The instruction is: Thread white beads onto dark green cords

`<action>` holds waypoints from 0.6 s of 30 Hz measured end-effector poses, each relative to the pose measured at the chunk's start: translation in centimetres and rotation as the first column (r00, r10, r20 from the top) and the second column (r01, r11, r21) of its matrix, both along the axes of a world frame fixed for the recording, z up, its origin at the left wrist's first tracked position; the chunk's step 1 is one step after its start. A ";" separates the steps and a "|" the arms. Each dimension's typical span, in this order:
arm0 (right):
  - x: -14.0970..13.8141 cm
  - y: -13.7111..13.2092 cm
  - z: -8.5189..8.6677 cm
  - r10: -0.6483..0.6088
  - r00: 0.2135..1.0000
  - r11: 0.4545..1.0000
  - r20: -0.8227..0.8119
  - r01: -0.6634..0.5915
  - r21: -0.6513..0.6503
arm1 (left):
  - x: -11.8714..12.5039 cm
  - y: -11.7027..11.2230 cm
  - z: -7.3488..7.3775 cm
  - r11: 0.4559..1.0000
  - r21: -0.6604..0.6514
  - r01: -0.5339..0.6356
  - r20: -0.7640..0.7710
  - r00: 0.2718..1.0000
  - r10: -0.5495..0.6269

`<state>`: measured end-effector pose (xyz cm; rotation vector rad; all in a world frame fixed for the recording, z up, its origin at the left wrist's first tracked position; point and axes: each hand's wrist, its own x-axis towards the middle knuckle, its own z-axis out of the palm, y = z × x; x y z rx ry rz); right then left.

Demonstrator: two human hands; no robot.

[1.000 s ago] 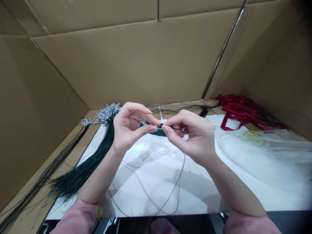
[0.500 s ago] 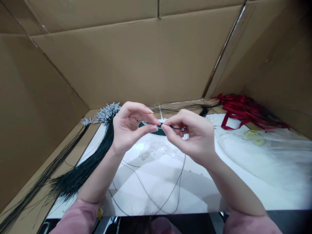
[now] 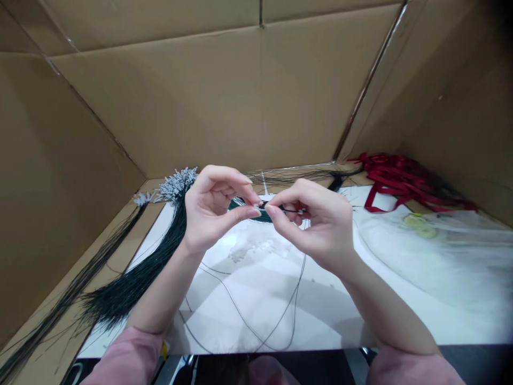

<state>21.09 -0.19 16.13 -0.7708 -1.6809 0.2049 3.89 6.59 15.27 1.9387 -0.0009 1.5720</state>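
My left hand (image 3: 212, 211) and my right hand (image 3: 320, 219) meet tip to tip above the white board (image 3: 248, 331). Thumb and forefinger of my right hand pinch a thin dark wire (image 3: 290, 210), which runs back under the curled fingers. My left fingertips close on its other side, at a tiny dark and whitish spot too small to make out. Long loose strands (image 3: 297, 289) hang below my right hand onto the board. Partly hidden behind both hands lies a dark green coil (image 3: 264, 217). Small whitish, clear bits (image 3: 256, 248) are scattered below them.
Left of my forearm lies a bundle of dark green wires (image 3: 132, 291) with whitish tips (image 3: 177, 183), beside a thinner dark bundle (image 3: 92, 270). At right are red ribbons (image 3: 395, 179) and a clear plastic bag (image 3: 433, 256). Cardboard walls (image 3: 200, 107) enclose the table.
My left fingertips have shifted very slightly while pinching. My right hand holds practically the same place, and the things on the table are unchanged.
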 end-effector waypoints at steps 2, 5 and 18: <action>0.0 0.0 0.0 -0.002 1.000 1.000 0.001 0.002 -0.003 | 0.1 0.1 0.0 1.000 0.024 0.004 0.016 1.000 -0.005; 0.0 0.0 -0.1 -0.014 1.000 1.000 0.009 0.014 -0.010 | 0.1 0.2 0.0 0.999 0.036 -0.016 0.032 0.999 0.015; 0.0 -0.1 0.0 -0.073 0.996 0.996 0.056 0.070 0.051 | 0.0 -0.6 0.0 0.976 0.124 -0.179 0.035 0.984 0.176</action>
